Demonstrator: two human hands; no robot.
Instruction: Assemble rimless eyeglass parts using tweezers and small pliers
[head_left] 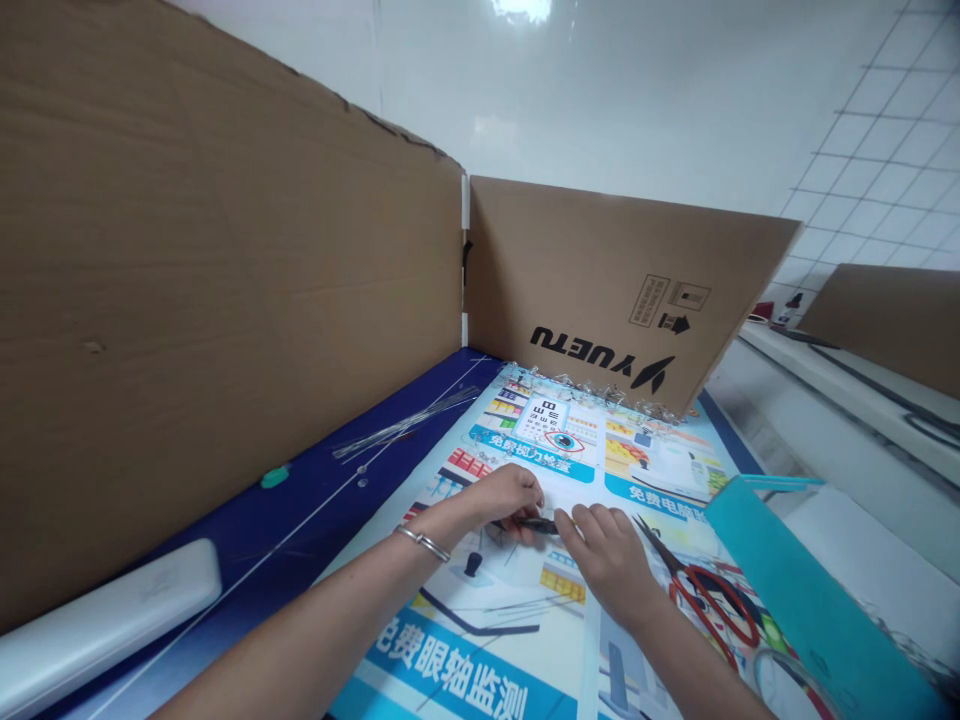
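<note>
Both hands meet over a printed poster (585, 480) near the middle of the view. My right hand (604, 550) is wrapped round a dark, slim tool (538, 524) that points left, toward my left hand. My left hand (517, 500), with a silver bangle (424, 542) at its wrist, has its fingers curled at the tool's tip. What those fingers pinch is too small to make out. Red-handled scissors (701, 590) lie open on the poster, to the right of my right hand.
Cardboard panels (225, 260) stand at the left and the back. Thin wires (412, 425) and a green lump (274, 477) lie left. Clear twisted pieces (600, 390) line the back. A white case (112, 620) is near left, a teal box (810, 600) right, a tape roll (791, 685) near right.
</note>
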